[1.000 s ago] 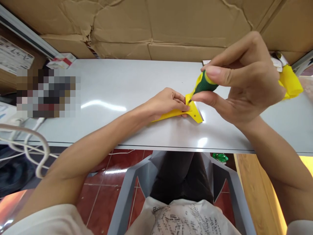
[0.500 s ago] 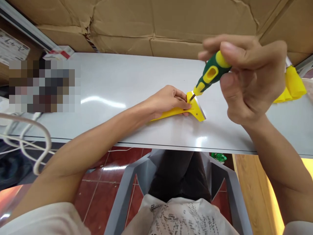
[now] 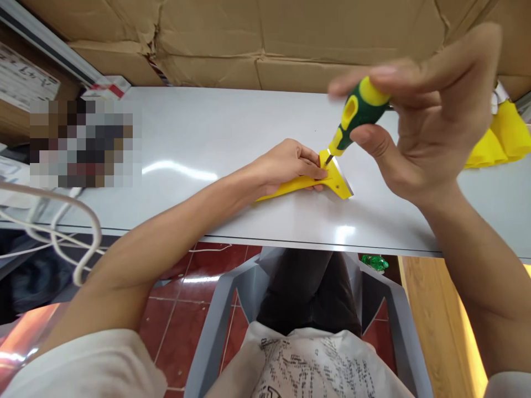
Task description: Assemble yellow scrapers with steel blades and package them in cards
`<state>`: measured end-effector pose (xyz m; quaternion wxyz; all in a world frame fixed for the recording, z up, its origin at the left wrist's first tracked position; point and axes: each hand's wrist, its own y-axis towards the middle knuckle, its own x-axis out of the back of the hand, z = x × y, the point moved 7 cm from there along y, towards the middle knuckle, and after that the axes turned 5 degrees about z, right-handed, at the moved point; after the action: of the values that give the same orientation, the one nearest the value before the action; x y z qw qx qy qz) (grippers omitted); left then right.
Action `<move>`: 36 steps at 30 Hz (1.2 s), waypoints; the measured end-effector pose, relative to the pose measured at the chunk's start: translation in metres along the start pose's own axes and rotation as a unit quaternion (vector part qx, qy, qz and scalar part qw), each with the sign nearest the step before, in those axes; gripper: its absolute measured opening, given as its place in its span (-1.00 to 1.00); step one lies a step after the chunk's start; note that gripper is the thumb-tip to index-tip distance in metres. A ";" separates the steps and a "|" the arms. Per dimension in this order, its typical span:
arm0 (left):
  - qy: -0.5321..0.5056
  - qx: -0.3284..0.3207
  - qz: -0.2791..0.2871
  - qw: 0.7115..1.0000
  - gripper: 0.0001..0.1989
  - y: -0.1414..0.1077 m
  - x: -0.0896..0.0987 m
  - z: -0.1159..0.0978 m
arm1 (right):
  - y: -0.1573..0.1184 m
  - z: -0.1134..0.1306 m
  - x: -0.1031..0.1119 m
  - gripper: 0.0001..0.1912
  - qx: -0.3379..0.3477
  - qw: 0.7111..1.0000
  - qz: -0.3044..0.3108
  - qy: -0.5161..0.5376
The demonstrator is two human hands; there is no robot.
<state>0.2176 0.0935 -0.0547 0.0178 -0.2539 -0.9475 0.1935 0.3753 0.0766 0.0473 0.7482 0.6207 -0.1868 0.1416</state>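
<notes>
A yellow scraper [image 3: 338,182] with a metal blade along its wide head lies over the white table, its handle pointing left. My left hand [image 3: 292,166] is closed around it just behind the head. My right hand [image 3: 435,116] holds a green and yellow screwdriver [image 3: 363,108] by its handle between thumb and fingers; the fingers are slightly blurred. The screwdriver is tilted, and its short shaft meets the upper corner of the scraper's head. Near the lower corner a small screw or hole shows.
Cardboard [image 3: 207,44] stands along the back of the white table [image 3: 186,132]. Yellow items [image 3: 504,141] lie at the right. White cables [image 3: 93,221] loop at the left edge, near a pixelated patch. A grey chair [image 3: 211,320] is below.
My right hand's fingers have spread and shifted around the screwdriver handle, and the handle stands slightly more upright. My left hand keeps its hold on the scraper. The whole view has shifted a little.
</notes>
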 end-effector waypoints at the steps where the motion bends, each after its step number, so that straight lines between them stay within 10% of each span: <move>1: 0.002 -0.004 0.000 1.000 -0.91 0.000 0.000 0.000 | 0.000 0.000 0.002 -0.48 0.003 1.000 -0.010 -0.002; 7: 0.015 -0.024 0.016 0.999 -0.97 0.001 0.000 0.001 | 0.007 0.015 0.001 -0.55 0.122 0.989 0.013 -0.083; 15: 0.009 -0.032 0.007 0.999 -0.96 0.002 0.001 0.003 | 0.004 0.015 0.008 -0.62 0.091 0.990 -0.062 -0.090; 24: 0.004 -0.033 0.026 0.999 -0.88 0.004 0.002 0.005 | 0.004 0.016 0.000 -0.44 0.053 0.996 0.005 0.068; 31: 0.040 -0.060 0.028 0.997 -0.83 -0.001 -0.003 -0.004 | 0.005 0.026 0.005 -0.54 0.065 0.989 -0.024 -0.127; 36: 0.055 -0.053 0.026 0.997 -0.93 0.000 -0.002 -0.002 | 0.005 0.024 -0.003 -0.49 0.027 0.998 0.043 0.020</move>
<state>0.2197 0.0929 -0.0529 0.0514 -0.2896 -0.9470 0.1292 0.3684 0.0536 0.0539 0.7278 0.6292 -0.1944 0.1912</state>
